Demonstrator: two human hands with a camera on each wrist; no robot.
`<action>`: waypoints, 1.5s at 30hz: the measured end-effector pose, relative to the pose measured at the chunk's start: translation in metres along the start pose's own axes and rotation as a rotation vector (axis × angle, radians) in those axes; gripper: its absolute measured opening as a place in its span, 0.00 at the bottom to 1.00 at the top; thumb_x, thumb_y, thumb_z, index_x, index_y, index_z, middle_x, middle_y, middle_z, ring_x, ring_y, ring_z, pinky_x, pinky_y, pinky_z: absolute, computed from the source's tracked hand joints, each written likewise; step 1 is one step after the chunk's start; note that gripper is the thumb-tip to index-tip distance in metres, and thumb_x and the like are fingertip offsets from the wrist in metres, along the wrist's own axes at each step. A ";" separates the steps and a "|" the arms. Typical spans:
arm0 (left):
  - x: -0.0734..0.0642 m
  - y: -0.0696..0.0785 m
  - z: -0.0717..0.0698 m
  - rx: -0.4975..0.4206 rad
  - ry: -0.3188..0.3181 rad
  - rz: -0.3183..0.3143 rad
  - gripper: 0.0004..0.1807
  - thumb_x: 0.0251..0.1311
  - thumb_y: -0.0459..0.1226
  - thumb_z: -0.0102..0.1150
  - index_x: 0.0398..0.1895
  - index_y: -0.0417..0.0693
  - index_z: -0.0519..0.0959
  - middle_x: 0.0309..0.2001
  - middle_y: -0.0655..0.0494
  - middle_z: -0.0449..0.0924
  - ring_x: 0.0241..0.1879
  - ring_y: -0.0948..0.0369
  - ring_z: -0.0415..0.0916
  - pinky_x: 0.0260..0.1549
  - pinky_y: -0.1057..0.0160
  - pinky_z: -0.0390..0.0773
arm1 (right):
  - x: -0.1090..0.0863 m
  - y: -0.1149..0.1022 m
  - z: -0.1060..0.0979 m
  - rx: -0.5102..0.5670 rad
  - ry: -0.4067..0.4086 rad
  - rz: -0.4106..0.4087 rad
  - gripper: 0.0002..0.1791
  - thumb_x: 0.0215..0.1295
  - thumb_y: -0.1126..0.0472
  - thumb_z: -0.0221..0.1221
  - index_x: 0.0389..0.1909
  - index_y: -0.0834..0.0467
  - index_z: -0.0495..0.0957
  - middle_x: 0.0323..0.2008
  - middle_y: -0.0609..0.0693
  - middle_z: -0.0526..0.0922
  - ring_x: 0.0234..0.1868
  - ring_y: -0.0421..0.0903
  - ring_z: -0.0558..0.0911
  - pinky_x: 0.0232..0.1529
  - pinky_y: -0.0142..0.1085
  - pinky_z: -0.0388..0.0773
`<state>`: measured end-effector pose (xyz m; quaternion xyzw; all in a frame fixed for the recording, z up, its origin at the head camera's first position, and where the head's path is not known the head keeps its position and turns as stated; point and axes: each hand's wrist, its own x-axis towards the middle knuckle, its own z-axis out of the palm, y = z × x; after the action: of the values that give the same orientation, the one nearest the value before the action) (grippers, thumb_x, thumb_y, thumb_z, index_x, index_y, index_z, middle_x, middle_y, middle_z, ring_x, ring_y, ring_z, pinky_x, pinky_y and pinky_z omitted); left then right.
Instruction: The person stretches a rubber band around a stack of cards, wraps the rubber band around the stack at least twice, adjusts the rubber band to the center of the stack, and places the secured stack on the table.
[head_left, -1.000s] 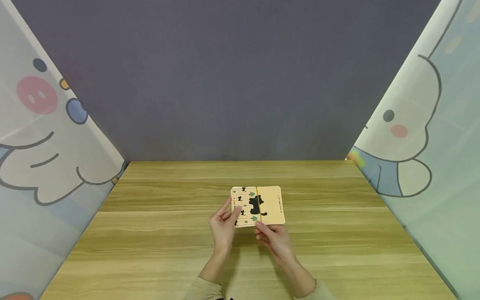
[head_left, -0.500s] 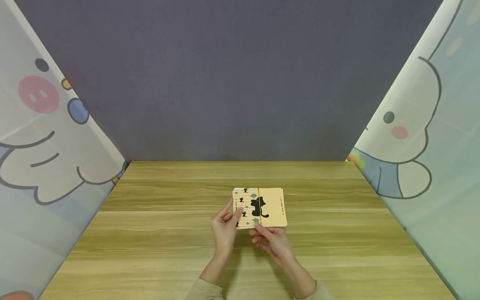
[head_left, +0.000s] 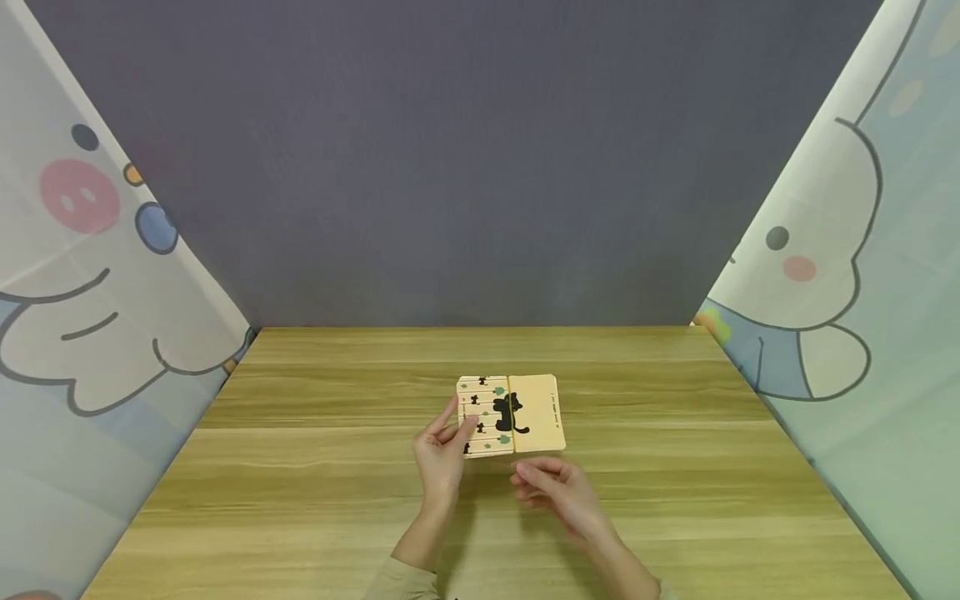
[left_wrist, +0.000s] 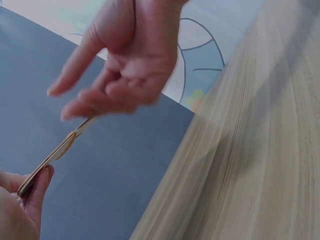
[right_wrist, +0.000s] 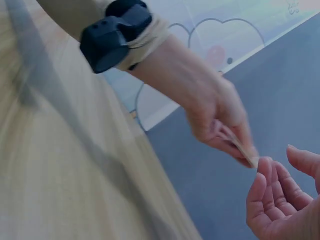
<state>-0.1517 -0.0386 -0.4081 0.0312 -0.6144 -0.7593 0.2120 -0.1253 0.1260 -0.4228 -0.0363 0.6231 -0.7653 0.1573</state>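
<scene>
A small cream notebook (head_left: pixel 542 410) printed with a black cat, little dogs and green leaves is raised over the table. Round its middle runs a yellow rubber band (head_left: pixel 512 383), which bulges off one face in the left wrist view. My left hand (head_left: pixel 441 460) grips the notebook's left end, thumb on the printed face and fingers behind. Just off the near edge is my right hand (head_left: pixel 558 493), apart from the notebook, its fingers loosely bent. In the right wrist view that right hand (right_wrist: pixel 282 200) has nothing between thumb and fingers.
The wood-grain table (head_left: pixel 300 467) stretches out beneath both hands. A dark grey panel (head_left: pixel 472 167) rises behind it, and cartoon-printed curtains (head_left: pixel 795 333) close in the left and right sides.
My right hand has let go of the notebook's near edge and drawn back toward me. The left hand keeps its hold, with the notebook slightly further left.
</scene>
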 end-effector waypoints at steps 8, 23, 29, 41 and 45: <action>0.002 -0.001 -0.002 -0.012 -0.008 0.013 0.21 0.48 0.23 0.60 0.49 0.28 0.72 0.12 0.32 0.70 0.06 0.73 0.48 0.07 0.76 0.50 | 0.032 0.052 -0.060 -0.091 0.060 -0.273 0.15 0.58 0.60 0.57 0.44 0.63 0.76 0.36 0.59 0.81 0.31 0.48 0.80 0.32 0.38 0.77; 0.002 -0.003 -0.003 -0.011 -0.010 -0.012 0.21 0.49 0.24 0.60 0.49 0.30 0.72 0.10 0.38 0.69 0.05 0.73 0.48 0.06 0.75 0.49 | 0.081 0.071 -0.103 -0.254 0.445 -0.391 0.20 0.54 0.51 0.61 0.46 0.54 0.76 0.41 0.53 0.78 0.37 0.49 0.77 0.29 0.35 0.76; 0.002 -0.005 -0.003 -0.018 -0.025 -0.004 0.20 0.49 0.24 0.59 0.49 0.29 0.72 0.09 0.36 0.68 0.05 0.72 0.47 0.06 0.75 0.49 | 0.092 0.069 -0.101 -0.285 0.436 -0.373 0.20 0.51 0.51 0.63 0.46 0.51 0.77 0.38 0.53 0.79 0.33 0.49 0.79 0.26 0.38 0.77; 0.012 -0.010 -0.004 0.032 -0.077 -0.005 0.20 0.50 0.24 0.58 0.50 0.28 0.71 0.13 0.35 0.70 0.07 0.72 0.49 0.07 0.76 0.53 | 0.099 0.068 -0.092 -0.327 0.397 -0.413 0.20 0.52 0.57 0.64 0.47 0.54 0.78 0.34 0.53 0.79 0.27 0.43 0.79 0.20 0.33 0.76; 0.020 -0.013 -0.005 0.053 -0.105 0.003 0.21 0.50 0.23 0.57 0.50 0.26 0.70 0.17 0.30 0.72 0.08 0.71 0.51 0.09 0.77 0.56 | 0.088 0.042 -0.075 -0.289 0.327 -0.453 0.18 0.54 0.63 0.61 0.48 0.60 0.77 0.33 0.54 0.79 0.27 0.41 0.78 0.23 0.31 0.76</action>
<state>-0.1716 -0.0484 -0.4175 -0.0038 -0.6448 -0.7429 0.1797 -0.2193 0.1640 -0.4926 -0.0726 0.7186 -0.6801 -0.1260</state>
